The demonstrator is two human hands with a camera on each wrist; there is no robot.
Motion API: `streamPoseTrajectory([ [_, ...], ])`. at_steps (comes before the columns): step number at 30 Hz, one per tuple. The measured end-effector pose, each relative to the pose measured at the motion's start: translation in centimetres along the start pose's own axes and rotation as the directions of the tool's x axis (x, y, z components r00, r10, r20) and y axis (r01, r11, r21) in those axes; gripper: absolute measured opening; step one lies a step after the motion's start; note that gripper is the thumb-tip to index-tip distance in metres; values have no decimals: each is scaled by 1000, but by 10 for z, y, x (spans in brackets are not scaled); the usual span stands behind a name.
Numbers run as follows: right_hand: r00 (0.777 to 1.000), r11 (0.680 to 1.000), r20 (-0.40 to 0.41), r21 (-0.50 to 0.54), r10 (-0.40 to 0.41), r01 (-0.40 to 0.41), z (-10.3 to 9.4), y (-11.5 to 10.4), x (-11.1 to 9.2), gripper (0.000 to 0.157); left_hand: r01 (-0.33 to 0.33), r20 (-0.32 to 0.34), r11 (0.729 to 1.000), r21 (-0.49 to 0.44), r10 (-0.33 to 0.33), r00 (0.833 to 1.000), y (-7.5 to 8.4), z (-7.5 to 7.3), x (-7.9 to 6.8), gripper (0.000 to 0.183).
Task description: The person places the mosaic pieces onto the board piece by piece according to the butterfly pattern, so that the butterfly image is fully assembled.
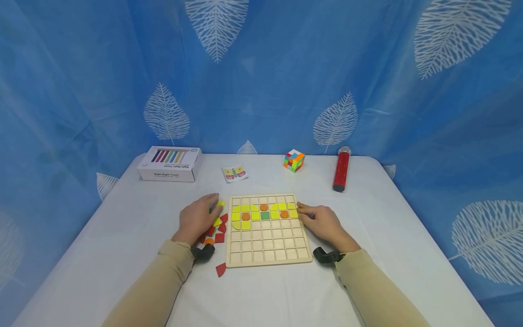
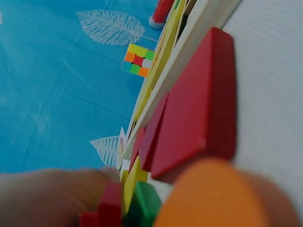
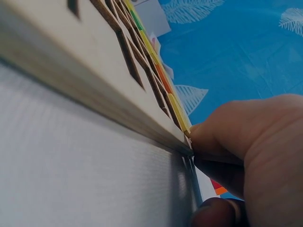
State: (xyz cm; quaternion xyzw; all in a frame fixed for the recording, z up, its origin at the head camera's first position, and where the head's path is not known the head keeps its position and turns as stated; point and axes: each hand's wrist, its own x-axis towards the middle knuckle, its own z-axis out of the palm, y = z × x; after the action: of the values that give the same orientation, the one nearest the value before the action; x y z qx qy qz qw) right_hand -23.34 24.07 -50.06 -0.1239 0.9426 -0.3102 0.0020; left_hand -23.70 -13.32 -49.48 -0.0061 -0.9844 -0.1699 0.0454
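- Spilling: the left hand is over a loose heap of pieces, so a careless drag could scatter them.
- Shifting: the right hand touches the right edge of the board; too hard a push might slide it and jog the tiles.
- Snagging: a stray red piece lies near the left sleeve, which could sweep it away.
- Board, flat on the counter between the hands: upper cells hold yellow tiles, orange discs and a green square.
- Box: closed, contents hidden.
- Left hand: cannot tell whether it grips a piece.
- Right hand: fingers relaxed, grasping nothing.
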Motion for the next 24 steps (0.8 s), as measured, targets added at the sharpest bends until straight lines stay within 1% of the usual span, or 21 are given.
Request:
streamPoseTrajectory([
  [3, 1000, 1000, -1, 6, 4, -4, 0, -1, 0, 37, 4, 28, 1000, 21, -4, 1000, 1, 0, 1, 55],
  [7, 1000, 1000, -1, 9, 7, -7, 0, 0, 0, 37, 22, 30, 1000, 5, -22, 999, 0, 1, 2, 49],
  [12, 1000, 1000, 1, 5, 2, -2, 0, 0, 1, 37, 67, 6, 995, -76, -67, 998, -1, 2, 1, 46],
  [17, 1000, 1000, -3, 18, 2, -2, 0, 0, 1, 37, 107, -18, 981, -162, -111, 994, -1, 2, 0, 40],
  [21, 1000, 1000, -8, 17, -6, 6, 0, 1, 1, 37, 124, -36, 968, -218, -135, 990, -1, 2, -1, 32],
  [24, 1000, 1000, -7, 20, 4, -4, 1, 1, 1, 37, 126, -45, 962, -243, -141, 989, 0, 2, -1, 26],
])
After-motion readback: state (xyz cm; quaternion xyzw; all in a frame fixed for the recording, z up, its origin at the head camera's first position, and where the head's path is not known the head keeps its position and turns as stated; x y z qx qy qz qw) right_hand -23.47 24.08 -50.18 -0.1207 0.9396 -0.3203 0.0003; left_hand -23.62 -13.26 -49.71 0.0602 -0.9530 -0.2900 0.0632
